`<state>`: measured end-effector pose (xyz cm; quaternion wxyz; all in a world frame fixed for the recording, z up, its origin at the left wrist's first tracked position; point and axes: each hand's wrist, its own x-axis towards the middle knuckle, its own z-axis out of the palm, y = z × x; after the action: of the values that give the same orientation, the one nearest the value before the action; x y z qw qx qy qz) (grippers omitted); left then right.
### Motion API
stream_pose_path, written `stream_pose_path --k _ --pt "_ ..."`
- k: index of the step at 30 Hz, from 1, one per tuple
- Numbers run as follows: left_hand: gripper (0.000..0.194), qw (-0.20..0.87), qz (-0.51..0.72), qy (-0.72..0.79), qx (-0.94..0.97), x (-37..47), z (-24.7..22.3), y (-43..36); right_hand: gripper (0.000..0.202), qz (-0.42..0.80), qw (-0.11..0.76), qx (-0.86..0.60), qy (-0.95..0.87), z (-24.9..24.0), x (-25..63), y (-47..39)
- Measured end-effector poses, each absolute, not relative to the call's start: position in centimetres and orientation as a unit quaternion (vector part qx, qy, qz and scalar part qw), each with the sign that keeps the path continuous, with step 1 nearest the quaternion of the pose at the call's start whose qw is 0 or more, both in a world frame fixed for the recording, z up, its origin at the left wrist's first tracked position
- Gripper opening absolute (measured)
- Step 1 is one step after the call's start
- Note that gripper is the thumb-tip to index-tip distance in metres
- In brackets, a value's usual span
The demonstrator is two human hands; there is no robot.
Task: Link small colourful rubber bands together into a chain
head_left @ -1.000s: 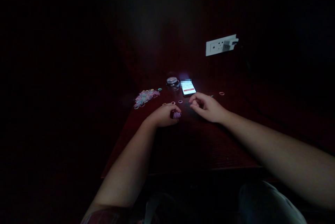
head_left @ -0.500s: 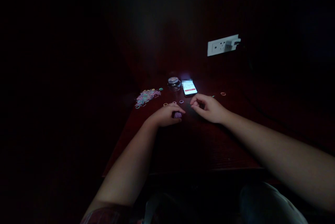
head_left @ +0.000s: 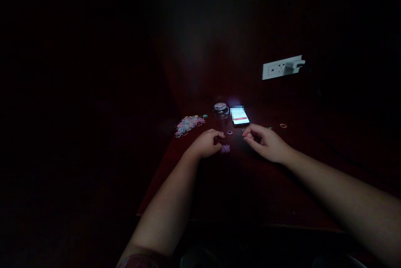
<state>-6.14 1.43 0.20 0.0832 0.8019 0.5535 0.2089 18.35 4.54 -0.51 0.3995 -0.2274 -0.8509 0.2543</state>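
- Reaching in on the near side of the phone, the left hand has its thumb and forefinger parted; its grip looks released, with nothing seen between them.
- Nearer the person than the phone, the purple bunch of bands lies at the left thumb, probably kept within easy reach; whether they touch is unclear.
- Just in front of the phone, the right hand curls its thumb and forefinger close together, a shape suited to small, thin things; whether its grip has anything in it, I cannot tell.
- Left of the phone, the mixed pile of bands sits out of both hands' way, while a lone purple band lies nearer, easier to single out.
- Face up on the tabletop, the phone shows its lit screen, perhaps so it can be seen at a glance.
- Close beside the phone's left edge, the lidded jar stands upright, which likely keeps it steady.
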Motion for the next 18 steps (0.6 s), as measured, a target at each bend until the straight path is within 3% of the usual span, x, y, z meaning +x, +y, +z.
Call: stream_pose_path --k 3,7,18 --pt "0.039 0.02 0.218 0.694 0.686 -7.9 -0.1 2.4 0.006 0.244 0.407 -0.231 -0.849 -0.4 18.4 4.5" --pt "0.05 0.038 0.153 0.828 0.539 -10.5 -0.8 3.4 0.006 0.24 0.409 -0.239 -0.848 -0.3 18.3 4.4" --pt "0.04 0.051 0.151 0.823 0.545 -13.3 -1.9 4.5 0.008 0.234 0.411 -0.234 -0.849 -1.0 18.2 4.7"
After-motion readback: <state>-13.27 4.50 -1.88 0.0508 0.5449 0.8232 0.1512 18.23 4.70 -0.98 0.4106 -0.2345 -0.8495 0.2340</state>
